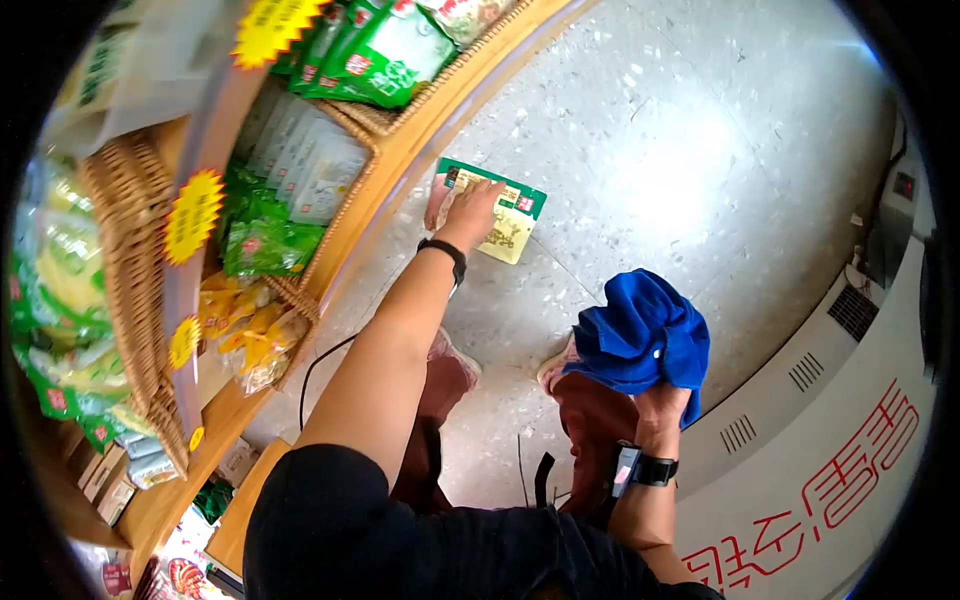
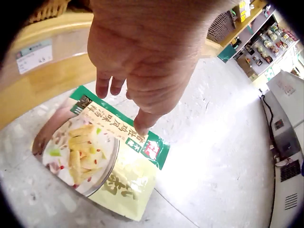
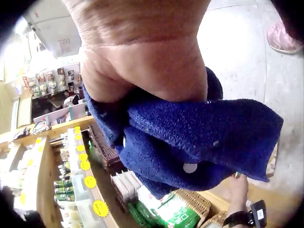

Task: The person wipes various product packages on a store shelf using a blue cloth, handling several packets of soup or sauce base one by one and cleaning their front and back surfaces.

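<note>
A green-and-cream food packet (image 1: 510, 235) lies on the floor beside the shelf, under my left hand (image 1: 470, 215). Close up in the left wrist view, the packet (image 2: 128, 180) has a picture of a bowl of food, and my left hand (image 2: 147, 61) reaches over its green edge. The thumb tip overlaps the printed front; whether the other fingertips touch it is unclear. My right hand (image 1: 660, 405) holds a bunched blue cloth (image 1: 640, 330) in front of the right leg. In the right wrist view the cloth (image 3: 204, 128) hides the fingers of my right hand (image 3: 142, 61).
Wooden shelving (image 1: 400, 165) with wicker baskets of green packets and yellow price tags curves along the left. A white appliance (image 1: 800, 480) with vents and red lettering stands on the right. My feet (image 1: 455, 360) are on the speckled floor (image 1: 620, 110) between them.
</note>
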Tool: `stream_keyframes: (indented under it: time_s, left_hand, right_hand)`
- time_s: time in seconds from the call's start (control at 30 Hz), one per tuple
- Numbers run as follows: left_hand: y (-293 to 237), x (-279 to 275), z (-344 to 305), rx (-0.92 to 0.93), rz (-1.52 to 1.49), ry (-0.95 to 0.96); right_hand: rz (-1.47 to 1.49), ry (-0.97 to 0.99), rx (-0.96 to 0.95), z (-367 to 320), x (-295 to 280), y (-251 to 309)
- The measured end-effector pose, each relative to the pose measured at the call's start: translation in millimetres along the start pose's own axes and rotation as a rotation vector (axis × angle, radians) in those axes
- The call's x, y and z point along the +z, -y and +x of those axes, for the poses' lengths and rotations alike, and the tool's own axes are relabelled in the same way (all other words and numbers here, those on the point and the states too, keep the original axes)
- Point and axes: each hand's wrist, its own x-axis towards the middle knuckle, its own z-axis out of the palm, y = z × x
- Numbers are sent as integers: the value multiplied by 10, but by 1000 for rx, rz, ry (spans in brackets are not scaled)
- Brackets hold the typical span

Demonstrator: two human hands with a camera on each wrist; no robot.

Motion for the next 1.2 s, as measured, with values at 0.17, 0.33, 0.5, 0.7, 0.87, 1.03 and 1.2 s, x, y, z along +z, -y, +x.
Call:
stream_keyframes:
  time_s: [0.17,0.33,0.5,0.7,0.87,1.03,1.2]
  left_hand:
    - [98,534,516,124,176,-12]
    - [102,748,642,17,300,75]
    - [154,557,549,164,324,178]
    - [-357,-688,-307,52,-93,281]
    - [-1235,-1982,-1157,85,-509,175]
    - [-2299,-2868,-1961,402,-1041,229]
    - [-3001,-4099,-2688,262,-1198,189]
  right_hand:
    - [-18,-8,19,94,-251,153]
    - [4,12,34,127,-215,206]
    - [-30,8,22,119,-162,180]
    - [-2,47,-27,-79,305,145]
    - [-281,176,-161,-576,916,303]
    - [-829,376,-719,-1264,2031,773]
    - [-678,369,-752,-1834,2623,1591]
